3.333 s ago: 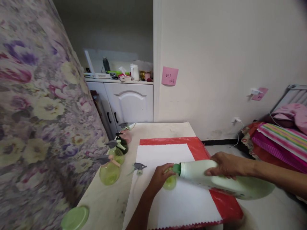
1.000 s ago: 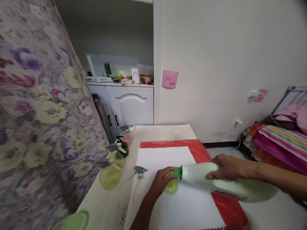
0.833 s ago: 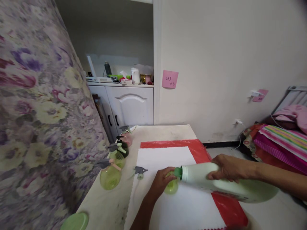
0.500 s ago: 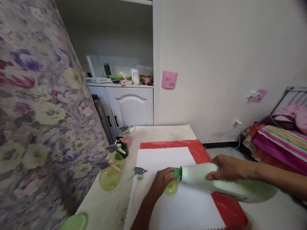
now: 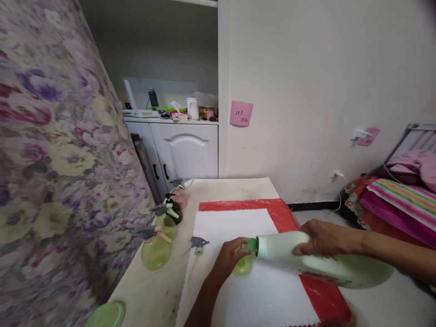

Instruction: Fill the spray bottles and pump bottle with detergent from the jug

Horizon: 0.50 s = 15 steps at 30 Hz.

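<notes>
My right hand (image 5: 322,237) grips a large pale green jug (image 5: 327,263), tipped on its side with its green neck (image 5: 252,245) pointing left. My left hand (image 5: 227,257) is wrapped round a small yellow-green bottle (image 5: 243,265) that stands on a white sheet (image 5: 245,290), its mouth right under the jug's neck. A loose grey spray head (image 5: 198,244) lies on the sheet just left of that hand.
The white sheet lies on a red plastic sheet (image 5: 282,210) on a cream table (image 5: 231,185). Several spray bottles (image 5: 157,247) stand along the table's left side by a floral curtain (image 5: 51,159). A green lid (image 5: 106,314) lies at the near left corner. Bedding (image 5: 398,200) is at right.
Hardly anything differs: both hands hold the jug and the small bottle in the same pose, and the view shifts slightly.
</notes>
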Motion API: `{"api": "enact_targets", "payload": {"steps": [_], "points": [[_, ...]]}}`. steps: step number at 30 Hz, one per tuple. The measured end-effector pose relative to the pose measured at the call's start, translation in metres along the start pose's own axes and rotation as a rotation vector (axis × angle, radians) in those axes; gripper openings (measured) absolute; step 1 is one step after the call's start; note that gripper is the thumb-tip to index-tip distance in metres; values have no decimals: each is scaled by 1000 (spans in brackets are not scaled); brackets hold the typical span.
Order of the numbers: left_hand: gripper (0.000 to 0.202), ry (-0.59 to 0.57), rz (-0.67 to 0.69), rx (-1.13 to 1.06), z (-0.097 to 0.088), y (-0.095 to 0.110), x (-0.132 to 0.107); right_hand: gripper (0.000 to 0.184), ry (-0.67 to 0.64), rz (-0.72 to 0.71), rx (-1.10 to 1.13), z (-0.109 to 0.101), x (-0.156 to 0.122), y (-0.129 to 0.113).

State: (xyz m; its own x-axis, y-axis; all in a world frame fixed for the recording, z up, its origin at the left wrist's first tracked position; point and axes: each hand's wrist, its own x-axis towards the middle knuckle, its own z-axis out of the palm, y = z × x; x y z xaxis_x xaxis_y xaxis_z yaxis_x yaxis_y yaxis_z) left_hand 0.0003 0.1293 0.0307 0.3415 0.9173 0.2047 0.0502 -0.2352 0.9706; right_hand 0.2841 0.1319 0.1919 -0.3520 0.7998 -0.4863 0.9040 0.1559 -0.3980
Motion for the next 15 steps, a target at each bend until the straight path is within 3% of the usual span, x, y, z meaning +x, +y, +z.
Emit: {"api": "enact_targets", "payload": {"steps": [15], "points": [[31, -2, -1, 6, -1, 4, -1, 47, -5, -2, 8, -1, 0, -1]]}}
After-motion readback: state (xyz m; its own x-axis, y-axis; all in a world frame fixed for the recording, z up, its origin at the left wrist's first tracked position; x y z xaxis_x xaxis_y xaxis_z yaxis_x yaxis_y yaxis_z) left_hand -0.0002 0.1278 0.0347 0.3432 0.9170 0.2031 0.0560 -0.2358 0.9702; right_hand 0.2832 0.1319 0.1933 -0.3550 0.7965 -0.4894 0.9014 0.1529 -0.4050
